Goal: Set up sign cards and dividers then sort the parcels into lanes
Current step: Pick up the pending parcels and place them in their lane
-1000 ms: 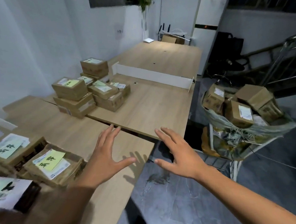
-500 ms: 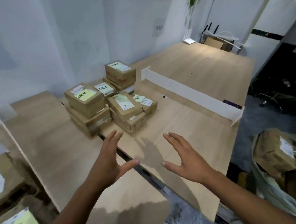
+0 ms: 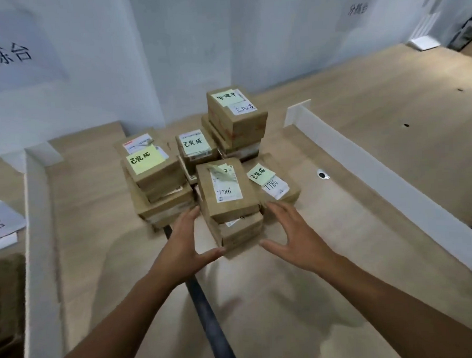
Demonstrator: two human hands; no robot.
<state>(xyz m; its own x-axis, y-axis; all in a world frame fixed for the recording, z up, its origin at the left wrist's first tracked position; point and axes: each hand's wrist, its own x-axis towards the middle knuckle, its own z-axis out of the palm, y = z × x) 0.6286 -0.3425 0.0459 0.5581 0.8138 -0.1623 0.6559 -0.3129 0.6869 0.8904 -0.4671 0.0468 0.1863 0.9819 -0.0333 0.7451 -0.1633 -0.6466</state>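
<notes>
LEFT HAND (image 3: 183,244): fingers spread wide, empty, at 8 o'clock of near parcel stack (image 3: 231,206) | RIGHT HAND (image 3: 294,234): spread wide, empty, at 4 o'clock | STACK: on table (image 3: 100,213), left divider (image 3: 38,244) at 9 o'clock, right divider (image 3: 365,172) at 3 o'clock | CONTACT: cannot tell

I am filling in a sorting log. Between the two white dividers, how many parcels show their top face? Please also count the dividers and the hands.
Parcels showing the top face: 5
White dividers: 2
Hands: 2 (left hand, right hand)
Total: 9
</notes>
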